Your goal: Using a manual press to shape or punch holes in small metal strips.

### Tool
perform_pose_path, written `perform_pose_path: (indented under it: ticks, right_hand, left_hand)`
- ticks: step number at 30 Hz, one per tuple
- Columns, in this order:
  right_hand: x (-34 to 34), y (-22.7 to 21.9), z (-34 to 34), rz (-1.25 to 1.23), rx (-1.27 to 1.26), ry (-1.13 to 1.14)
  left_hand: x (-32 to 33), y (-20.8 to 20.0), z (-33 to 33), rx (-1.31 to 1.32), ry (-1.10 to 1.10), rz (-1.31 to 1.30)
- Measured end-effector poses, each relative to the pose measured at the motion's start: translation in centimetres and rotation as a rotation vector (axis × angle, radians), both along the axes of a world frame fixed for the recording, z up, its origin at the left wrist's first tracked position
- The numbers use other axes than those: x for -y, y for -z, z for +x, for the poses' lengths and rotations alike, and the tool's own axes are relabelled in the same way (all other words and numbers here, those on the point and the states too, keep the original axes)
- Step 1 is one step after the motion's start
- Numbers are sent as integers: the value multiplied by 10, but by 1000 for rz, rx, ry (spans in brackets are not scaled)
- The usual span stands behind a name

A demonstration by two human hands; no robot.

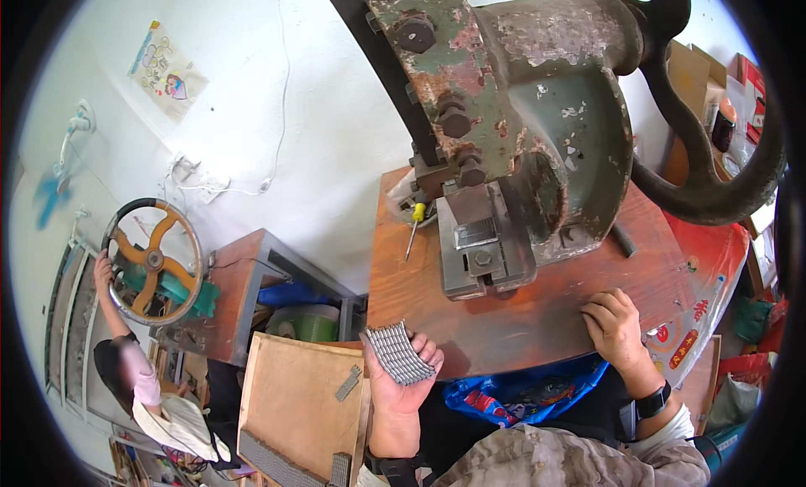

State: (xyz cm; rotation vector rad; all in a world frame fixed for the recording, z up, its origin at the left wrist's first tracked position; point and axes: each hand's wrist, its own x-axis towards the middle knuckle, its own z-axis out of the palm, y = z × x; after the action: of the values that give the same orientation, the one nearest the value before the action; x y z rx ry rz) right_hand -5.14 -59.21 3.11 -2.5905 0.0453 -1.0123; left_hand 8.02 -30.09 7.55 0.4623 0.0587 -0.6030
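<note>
My left hand (399,403) is raised palm up at the near left edge of the wooden table. It is closed round a flexible panel of linked metal rows (398,353), with the thumb on one side and the fingers behind and along the other. Resting on the table's near right part is my right hand (617,326), its fingers loosely curled and no object showing in them. Beyond both hands a worn green hand press (571,126) stands on the table. A small ribbed metal piece (475,233) lies on the press's die block (483,273).
A yellow-handled screwdriver (416,217) lies left of the die block. Below left, a wooden tray (285,378) holds more linked metal strips (277,462). A blue bag (529,395) hangs under the table edge. Another person (159,403) grips a large handwheel (154,260) at far left.
</note>
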Motion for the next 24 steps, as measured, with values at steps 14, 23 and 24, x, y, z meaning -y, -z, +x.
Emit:
perform_pose_path:
  ticks: [14,23,24]
  right_hand:
    - [1,2,7,-28,39,-39]
    - [10,9,-5,-39,3,-25]
    - [8,6,-6,-18,6,-29]
  left_hand:
    - [5,101,-74,100,475,420]
    - [-121,68,-100,1310,-504,2097]
    - [-154,61,-106,1243,-584,2446]
